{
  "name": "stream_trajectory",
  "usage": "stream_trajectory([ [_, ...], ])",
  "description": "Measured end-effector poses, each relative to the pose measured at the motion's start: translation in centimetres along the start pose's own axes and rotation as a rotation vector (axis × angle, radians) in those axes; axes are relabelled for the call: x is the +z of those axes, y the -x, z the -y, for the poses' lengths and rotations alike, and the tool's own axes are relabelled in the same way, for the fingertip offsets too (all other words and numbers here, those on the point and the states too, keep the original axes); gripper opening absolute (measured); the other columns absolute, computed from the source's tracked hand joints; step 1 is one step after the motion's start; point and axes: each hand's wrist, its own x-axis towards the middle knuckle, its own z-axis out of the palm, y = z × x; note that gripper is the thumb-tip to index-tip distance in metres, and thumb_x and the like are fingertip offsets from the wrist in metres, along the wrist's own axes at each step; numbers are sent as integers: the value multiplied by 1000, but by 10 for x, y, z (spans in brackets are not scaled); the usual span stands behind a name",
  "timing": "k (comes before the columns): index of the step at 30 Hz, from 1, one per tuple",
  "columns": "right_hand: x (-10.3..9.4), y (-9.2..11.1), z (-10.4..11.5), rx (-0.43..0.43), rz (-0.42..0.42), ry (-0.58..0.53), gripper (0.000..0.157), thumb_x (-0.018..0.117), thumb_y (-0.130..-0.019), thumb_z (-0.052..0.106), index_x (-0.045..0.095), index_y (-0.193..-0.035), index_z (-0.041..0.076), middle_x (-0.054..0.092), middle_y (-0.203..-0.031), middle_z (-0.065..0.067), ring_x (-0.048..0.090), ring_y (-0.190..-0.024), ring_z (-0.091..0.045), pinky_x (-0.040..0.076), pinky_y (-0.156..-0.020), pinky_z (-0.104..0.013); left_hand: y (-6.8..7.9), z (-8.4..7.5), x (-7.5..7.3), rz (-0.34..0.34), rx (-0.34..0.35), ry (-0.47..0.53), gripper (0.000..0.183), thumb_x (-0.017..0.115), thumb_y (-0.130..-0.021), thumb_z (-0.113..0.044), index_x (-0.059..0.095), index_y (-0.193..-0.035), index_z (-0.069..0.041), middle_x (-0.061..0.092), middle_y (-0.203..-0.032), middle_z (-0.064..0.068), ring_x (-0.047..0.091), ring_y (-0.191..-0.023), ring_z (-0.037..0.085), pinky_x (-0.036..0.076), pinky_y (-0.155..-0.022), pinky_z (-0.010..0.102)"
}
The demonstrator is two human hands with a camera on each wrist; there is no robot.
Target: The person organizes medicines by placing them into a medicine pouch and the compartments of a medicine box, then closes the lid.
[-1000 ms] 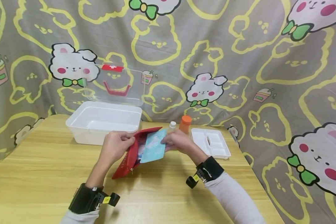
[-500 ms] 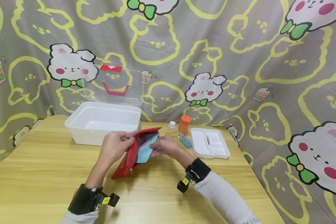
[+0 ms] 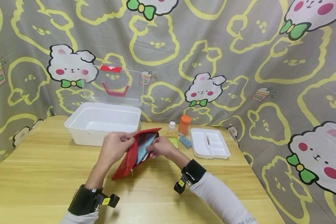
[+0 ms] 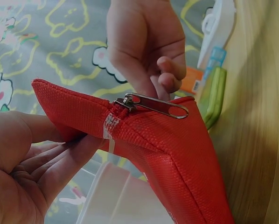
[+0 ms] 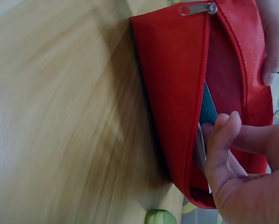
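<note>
Work position: the red woven-fabric zippered pouch (image 3: 124,166) is at the centre of the light wood-grain table (image 3: 44,186), near side of the white plastic box (image 3: 91,137), tilted with its mouth toward the right. The light-blue flat packet (image 3: 143,149) sits partly within that mouth.

Grip: the left hand (image 3: 115,145) pinches the pouch's upper edge between thumb and fingers, with the mouth spread. The right hand (image 3: 161,147) is curled at the packet's right edge and appears to pinch it; the gap between its fingertips cannot be told.

Step in hand: judged from position, handling of the packet at the pouch opening. The direction of travel, in or out, cannot be told. The next move probably calls for a wide mouth and a packet edge clear of the zipper teeth.

View differences: the right wrist view shows the pouch interior, with a whitish sheet-like item (image 5: 200,148) beside the packet. The left wrist view shows the metal zipper pull at close range, but the pouch wall hides the packet. Only the head view shows the transparent lid (image 3: 114,82) raised behind the box.
</note>
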Motion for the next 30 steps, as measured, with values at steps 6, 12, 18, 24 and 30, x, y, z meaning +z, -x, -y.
stream_trajectory([
  [6,2,0,2,-68,-61,255,22,75,-90,14,71,-73,0,64,-59,-1,58,-50,-11,61,-61,-38,-1,0,0,10,-24,11,23,69,-95,-16,77,-108,1,78,-95,17,74,-71,17,63,-66,30],
  [12,-2,1,7,-78,-94,326,23,72,-92,16,71,-75,0,63,-61,-2,59,-51,-13,61,-59,-37,-1,0,0,7,-26,3,23,69,-95,-16,77,-108,1,78,-95,17,74,-71,17,63,-66,30],
  [18,-13,1,8,-84,-139,327,17,69,-93,14,71,-85,-1,69,-70,-8,67,-58,-23,62,-61,-39,-1,0,0,3,-30,-4,24,69,-95,-17,77,-108,1,78,-95,16,73,-71,17,62,-66,30],
  [24,-27,0,9,-105,-241,375,18,68,-93,14,74,-93,-3,72,-79,-13,63,-60,-15,53,-55,-25,-1,0,-1,5,-37,-6,24,68,-95,-17,76,-109,1,78,-96,17,74,-71,17,63,-67,30],
  [30,-41,-4,-2,-122,-405,524,13,64,-91,9,65,-78,5,60,-72,-3,49,-63,-12,38,-56,-23,-1,0,-1,6,-46,-5,25,68,-95,-17,76,-110,1,77,-97,17,74,-72,18,63,-68,31],
])
